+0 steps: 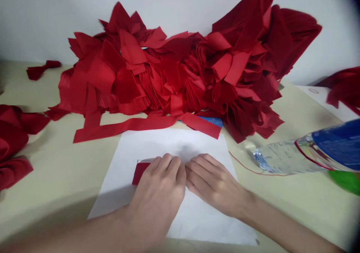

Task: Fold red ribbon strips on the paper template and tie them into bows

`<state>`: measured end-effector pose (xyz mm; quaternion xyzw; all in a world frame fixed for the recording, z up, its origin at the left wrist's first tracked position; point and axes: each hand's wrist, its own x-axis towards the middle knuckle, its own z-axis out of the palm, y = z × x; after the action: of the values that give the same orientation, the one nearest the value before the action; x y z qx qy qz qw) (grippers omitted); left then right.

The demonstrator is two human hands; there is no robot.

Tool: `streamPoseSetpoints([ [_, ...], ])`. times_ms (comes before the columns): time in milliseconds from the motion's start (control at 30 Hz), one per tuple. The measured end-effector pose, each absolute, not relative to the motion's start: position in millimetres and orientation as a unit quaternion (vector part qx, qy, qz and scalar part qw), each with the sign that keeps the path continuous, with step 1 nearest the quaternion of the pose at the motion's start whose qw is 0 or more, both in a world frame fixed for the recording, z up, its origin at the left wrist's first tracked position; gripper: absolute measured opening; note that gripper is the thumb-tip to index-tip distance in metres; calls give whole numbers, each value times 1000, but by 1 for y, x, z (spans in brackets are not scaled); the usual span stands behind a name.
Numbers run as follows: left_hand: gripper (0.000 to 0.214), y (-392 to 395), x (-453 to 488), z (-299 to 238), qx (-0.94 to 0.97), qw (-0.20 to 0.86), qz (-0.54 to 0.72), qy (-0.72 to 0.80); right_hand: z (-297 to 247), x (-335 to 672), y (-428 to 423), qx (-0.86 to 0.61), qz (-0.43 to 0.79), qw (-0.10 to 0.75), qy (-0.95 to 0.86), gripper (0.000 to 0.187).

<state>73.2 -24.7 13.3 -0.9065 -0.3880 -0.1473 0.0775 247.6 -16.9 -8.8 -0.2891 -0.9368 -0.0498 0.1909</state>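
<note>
My left hand (159, 185) lies flat over a folded piece of red fabric (140, 172), whose end sticks out past the fingers to the left. The rest of that piece is hidden under the hand. My right hand (210, 183) rests on the white paper sheet (197, 144) with its fingers together, and its fingertips touch those of my left hand. Nothing shows in it. Two long red strips (123, 127) lie across the far edge of the sheet.
A large heap of red fabric scraps (168, 69) fills the back of the beige table (56, 170) against a white wall. More red cloth (12, 140) lies at the left. A clear plastic bottle (284, 157) with a blue label lies tilted at the right, above a green object (345, 181).
</note>
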Motion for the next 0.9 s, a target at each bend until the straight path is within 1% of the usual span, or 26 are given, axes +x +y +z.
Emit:
streamPoseSetpoints([
  [167,21,-23,71,11,-923,75,-123,-358,-8,247,-17,-300,-39,195,-933,19],
  [300,9,-22,68,12,-945,68,-89,-309,-8,247,-16,-299,-37,196,-933,18],
  [433,13,-17,66,7,-945,65,-95,-308,-7,246,-17,-309,-28,207,-928,16],
  [533,21,-12,65,1,-934,14,-135,-330,-5,244,-18,-340,9,213,-916,14],
  [667,23,-5,64,1,-897,-108,-201,-378,-1,250,-19,-370,89,219,-898,15],
  [700,23,-3,63,2,-891,-131,-203,-384,0,254,-19,-378,115,219,-892,20],
  [833,23,7,59,7,-893,-175,-161,-382,3,271,-19,-429,208,193,-858,50],
  [900,22,12,57,8,-895,-184,-144,-379,3,276,-19,-448,229,180,-845,57],
])
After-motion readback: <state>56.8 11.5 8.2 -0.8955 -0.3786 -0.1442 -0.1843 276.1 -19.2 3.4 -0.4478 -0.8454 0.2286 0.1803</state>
